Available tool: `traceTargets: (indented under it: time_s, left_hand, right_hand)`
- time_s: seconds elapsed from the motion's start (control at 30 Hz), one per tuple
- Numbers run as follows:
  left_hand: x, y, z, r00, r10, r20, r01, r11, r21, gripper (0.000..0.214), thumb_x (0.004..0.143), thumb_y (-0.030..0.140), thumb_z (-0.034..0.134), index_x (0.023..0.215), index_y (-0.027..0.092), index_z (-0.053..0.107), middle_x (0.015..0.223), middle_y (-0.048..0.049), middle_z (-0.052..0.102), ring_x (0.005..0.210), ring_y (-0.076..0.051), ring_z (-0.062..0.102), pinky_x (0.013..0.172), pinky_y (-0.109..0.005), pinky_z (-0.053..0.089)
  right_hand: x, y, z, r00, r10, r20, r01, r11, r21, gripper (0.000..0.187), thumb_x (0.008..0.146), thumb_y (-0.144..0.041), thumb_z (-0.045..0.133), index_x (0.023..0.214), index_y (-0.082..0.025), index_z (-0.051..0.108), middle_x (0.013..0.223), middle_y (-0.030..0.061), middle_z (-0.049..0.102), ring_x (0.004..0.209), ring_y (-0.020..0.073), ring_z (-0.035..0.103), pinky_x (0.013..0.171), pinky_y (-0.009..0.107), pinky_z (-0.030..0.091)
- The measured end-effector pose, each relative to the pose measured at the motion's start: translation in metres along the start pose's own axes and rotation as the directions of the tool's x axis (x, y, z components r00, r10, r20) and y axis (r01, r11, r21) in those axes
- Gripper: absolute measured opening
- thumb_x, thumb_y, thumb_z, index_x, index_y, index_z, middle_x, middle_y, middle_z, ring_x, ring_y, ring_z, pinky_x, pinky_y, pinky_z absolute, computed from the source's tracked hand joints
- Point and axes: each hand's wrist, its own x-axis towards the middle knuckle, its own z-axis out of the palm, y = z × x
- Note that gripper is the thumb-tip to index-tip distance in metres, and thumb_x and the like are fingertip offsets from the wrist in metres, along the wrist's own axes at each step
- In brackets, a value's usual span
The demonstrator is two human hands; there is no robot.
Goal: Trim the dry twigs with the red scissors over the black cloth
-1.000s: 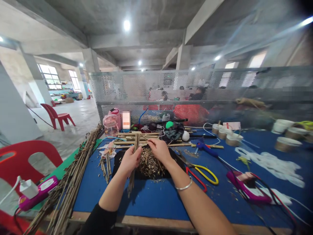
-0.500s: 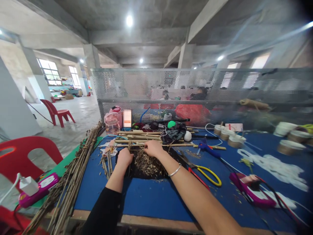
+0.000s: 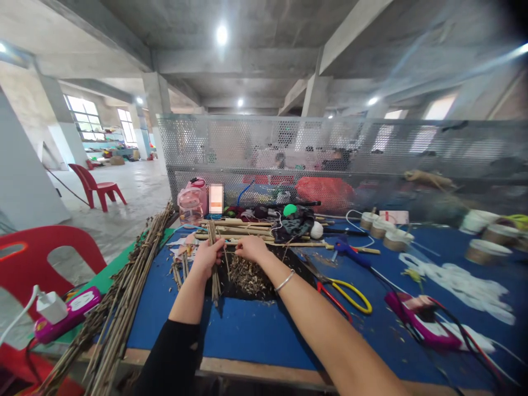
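My left hand [image 3: 207, 256] is closed around a small bundle of dry brown sticks [image 3: 215, 286], which stands out above and below the fingers. Close by on the right, my right hand [image 3: 253, 249] has its fingertips pinched; what they hold, if anything, is too small to make out. A thin twig [image 3: 227, 264] shows between the two hands. Under them a black cloth [image 3: 231, 291] carries a heap of chopped plant bits [image 3: 249, 278]. Short cut sticks [image 3: 177, 273] lie left of my left hand.
Shears with red and yellow handles [image 3: 350, 294] lie to the right, near a blue glue gun [image 3: 350, 250]. A pile of long stalks [image 3: 124, 308] runs along the left edge. Bamboo poles [image 3: 239, 231] lie behind the hands. Purple power strips [image 3: 421, 324] and white tubs [image 3: 398, 239] stand at right.
My left hand has turned and moved slightly up and left, and the stick bundle now shows clearly in it. My right hand has shifted a little to the left.
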Motion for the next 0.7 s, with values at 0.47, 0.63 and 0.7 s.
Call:
traceTargets:
  time_s: [0.47, 0.63, 0.7]
  left_hand:
    - [0.006, -0.004, 0.002, 0.987, -0.141, -0.079, 0.093, 0.898, -0.430, 0.012, 0.078, 0.021, 0.049, 0.069, 0.015, 0.045, 0.054, 0.0033, 0.050, 0.040, -0.006, 0.048, 0.039, -0.017, 0.040]
    - [0.003, -0.014, 0.012, 0.983, 0.038, -0.179, -0.108, 0.911, -0.399, 0.016, 0.073, 0.024, 0.057, 0.072, 0.017, 0.043, 0.058, 0.0057, 0.048, 0.039, -0.003, 0.042, 0.033, -0.013, 0.027]
    - [0.003, -0.016, 0.023, 0.985, 0.057, -0.163, -0.120, 0.907, -0.405, 0.019, 0.072, 0.027, 0.059, 0.072, 0.016, 0.043, 0.062, 0.0051, 0.049, 0.038, -0.001, 0.037, 0.032, -0.012, 0.021]
  right_hand:
    - [0.000, 0.020, -0.024, 0.995, 0.087, -0.053, -0.087, 0.996, -0.004, 0.020, 0.068, -0.024, 0.057, 0.083, -0.017, 0.068, 0.092, 0.0123, 0.067, 0.088, 0.0232, 0.061, 0.073, 0.029, 0.044]
    - [-0.022, 0.042, -0.030, 0.982, 0.161, -0.104, -0.157, 0.987, 0.046, 0.018, 0.071, -0.022, 0.051, 0.080, -0.016, 0.066, 0.086, 0.0110, 0.067, 0.081, 0.0218, 0.061, 0.066, 0.027, 0.041]
    - [-0.031, 0.042, -0.033, 0.979, 0.150, -0.136, -0.140, 0.987, 0.080, 0.021, 0.076, -0.022, 0.045, 0.084, -0.016, 0.064, 0.086, 0.0088, 0.066, 0.079, 0.0186, 0.060, 0.064, 0.024, 0.039]
